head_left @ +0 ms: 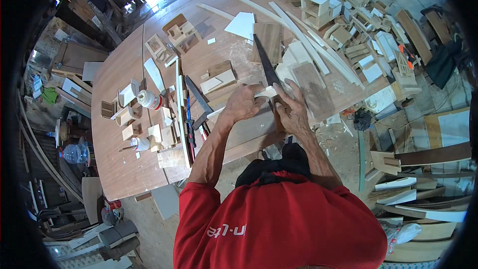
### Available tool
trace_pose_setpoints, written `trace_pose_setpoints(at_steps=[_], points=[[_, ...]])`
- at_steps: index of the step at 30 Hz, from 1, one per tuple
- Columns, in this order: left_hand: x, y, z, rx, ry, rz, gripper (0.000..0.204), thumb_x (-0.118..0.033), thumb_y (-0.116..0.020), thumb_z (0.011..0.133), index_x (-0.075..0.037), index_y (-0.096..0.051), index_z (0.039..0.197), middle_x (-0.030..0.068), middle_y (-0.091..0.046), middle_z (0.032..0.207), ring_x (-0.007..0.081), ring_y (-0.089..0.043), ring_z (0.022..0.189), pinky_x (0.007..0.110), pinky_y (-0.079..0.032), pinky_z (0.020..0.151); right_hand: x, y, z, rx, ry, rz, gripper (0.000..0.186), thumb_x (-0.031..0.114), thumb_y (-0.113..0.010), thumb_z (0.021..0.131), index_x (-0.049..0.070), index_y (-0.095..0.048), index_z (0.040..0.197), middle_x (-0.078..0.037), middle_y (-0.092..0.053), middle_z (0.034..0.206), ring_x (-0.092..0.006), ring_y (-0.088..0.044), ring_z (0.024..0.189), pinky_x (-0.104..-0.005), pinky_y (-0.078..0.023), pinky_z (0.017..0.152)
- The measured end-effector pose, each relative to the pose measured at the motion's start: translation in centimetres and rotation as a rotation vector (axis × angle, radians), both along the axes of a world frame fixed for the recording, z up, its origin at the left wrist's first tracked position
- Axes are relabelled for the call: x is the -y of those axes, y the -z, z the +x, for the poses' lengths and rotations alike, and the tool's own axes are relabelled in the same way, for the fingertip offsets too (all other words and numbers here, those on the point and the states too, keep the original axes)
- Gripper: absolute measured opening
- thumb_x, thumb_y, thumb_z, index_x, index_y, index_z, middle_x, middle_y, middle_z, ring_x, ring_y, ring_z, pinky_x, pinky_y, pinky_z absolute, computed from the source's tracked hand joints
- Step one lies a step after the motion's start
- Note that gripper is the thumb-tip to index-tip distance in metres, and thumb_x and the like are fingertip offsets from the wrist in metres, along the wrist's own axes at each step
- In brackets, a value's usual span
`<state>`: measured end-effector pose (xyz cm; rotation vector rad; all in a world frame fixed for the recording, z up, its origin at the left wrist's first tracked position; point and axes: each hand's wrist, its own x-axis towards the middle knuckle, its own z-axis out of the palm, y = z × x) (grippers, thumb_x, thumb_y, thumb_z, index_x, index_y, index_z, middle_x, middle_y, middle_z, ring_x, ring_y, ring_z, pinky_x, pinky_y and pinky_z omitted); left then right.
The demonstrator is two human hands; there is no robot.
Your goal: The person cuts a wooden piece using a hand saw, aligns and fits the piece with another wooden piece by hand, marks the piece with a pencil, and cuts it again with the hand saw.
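Near the table's front edge, my left hand (243,103) is closed on a small pale wooden piece (269,91), its fingertips pressing the piece. My right hand (294,109) is curled just right of that piece, thumb toward it; what lies inside its fingers is hidden. A dark saw blade (264,57) points away from me and runs back to the wooden piece, between my hands; its near end is covered. Under my hands is a wooden board (249,132). Left of my left hand lies a dark metal square (197,99) with a broad handle.
Glue bottle (149,99), white jar (140,144) and small wooden boxes stand at the left. A block with a pale piece (218,77) lies ahead. Long strips (298,32) and a brown board (312,87) are at the right. Offcuts crowd the far right corner.
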<state>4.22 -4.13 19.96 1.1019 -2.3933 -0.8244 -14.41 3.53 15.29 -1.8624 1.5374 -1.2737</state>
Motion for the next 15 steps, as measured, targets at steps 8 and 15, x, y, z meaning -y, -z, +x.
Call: trace_pose_setpoints(at_steps=[8, 15], points=[[-0.2, 0.5, -0.2, -0.028, -0.020, 0.075, 0.021, -0.011, -0.067, 0.079, -0.002, -0.066, 0.098, 0.0263, -0.065, 0.086, 0.0447, -0.062, 0.080, 0.047, -0.049, 0.070, -0.8, 3.2, -2.7, -0.133, 0.080, 0.032, 0.055, 0.008, -0.065, 0.079, 0.018, -0.058, 0.133, -0.019, -0.038, 0.142, -0.0375, -0.039, 0.131, -0.0451, -0.034, 0.109], [0.1, 1.8, -0.1, -0.262, -0.023, 0.349, 0.017, -0.009, -0.060, 0.091, 0.003, -0.062, 0.103, 0.0089, -0.064, 0.077, 0.0139, -0.057, 0.066, 0.031, -0.048, 0.062, -0.9, 6.6, -8.7, -0.601, 0.496, 0.408, 0.080, 0.033, -0.073, 0.076, 0.020, -0.036, 0.146, -0.028, -0.026, 0.144, -0.0508, -0.031, 0.130, -0.0610, -0.028, 0.106]])
